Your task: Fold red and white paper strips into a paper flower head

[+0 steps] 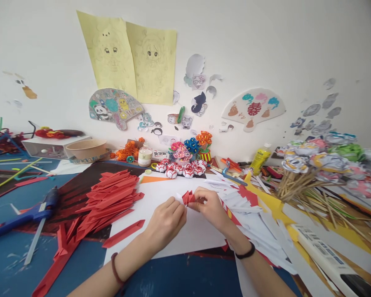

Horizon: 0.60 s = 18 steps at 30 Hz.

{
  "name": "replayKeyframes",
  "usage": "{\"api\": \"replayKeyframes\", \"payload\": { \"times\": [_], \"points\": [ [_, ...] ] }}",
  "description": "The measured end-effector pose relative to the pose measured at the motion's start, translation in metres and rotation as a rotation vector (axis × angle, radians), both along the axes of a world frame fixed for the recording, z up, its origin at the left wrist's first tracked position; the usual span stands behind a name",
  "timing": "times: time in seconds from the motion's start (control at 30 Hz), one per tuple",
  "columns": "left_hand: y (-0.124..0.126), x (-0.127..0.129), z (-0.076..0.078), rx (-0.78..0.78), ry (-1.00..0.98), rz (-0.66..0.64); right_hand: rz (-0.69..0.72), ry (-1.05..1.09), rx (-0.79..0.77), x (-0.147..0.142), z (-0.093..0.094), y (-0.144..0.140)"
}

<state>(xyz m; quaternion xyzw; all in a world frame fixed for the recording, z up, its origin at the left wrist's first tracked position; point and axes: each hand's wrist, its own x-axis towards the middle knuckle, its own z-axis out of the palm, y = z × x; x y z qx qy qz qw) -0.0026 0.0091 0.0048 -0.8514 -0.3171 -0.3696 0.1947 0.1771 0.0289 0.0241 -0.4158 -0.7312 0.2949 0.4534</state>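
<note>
1. Nearest: two bare forearms come up from the bottom edge. A dark red bracelet [115, 270] is on the left wrist, a black band [245, 252] on the right wrist.
2. Left hand [165, 222]: back of the hand up, fingers curled together, tips pinching the left edge of a small folded red-and-white paper piece [188, 197].
3. Right hand [210, 208]: fingers bent and close together, thumb and forefinger pinching the right side of the same piece. The piece sits between the two hands, just above a white sheet [160, 206] spread on the blue table [15, 255].
4. On the near left corner of the sheet, one folded red strip [123, 233] lies flat, apart from the hands.
5. Left of the sheet: a heap of folded red paper strips [106, 198], fanned out and overlapping. Further left, a blue glue gun [27, 214] lies on its side.
6. Right of the hands: a spread of folded white paper pieces [259, 231], some over yellow paper [273, 206]. Beyond them, a bundle of wooden sticks [297, 183] topped with paper flowers.
7. Behind the sheet: a row of small red-and-white paper flowers [181, 169], a small jar [145, 156], a yellow glue bottle [260, 159], a tan bowl [86, 148].
8. Farthest: wall with two yellow drawings [130, 55] and paper fan cut-outs.
</note>
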Motion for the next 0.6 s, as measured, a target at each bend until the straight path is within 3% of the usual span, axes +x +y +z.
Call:
{"api": "replayKeyframes", "payload": {
  "times": [0.23,0.6],
  "points": [
    [-0.002,0.0,0.001,-0.022,0.006,-0.031,0.021,-0.028,-0.031,-0.001,-0.01,0.007],
    [0.004,-0.003,-0.005,-0.002,0.023,0.031,-0.001,-0.044,-0.046,0.002,0.0,0.005]
  ]
}}
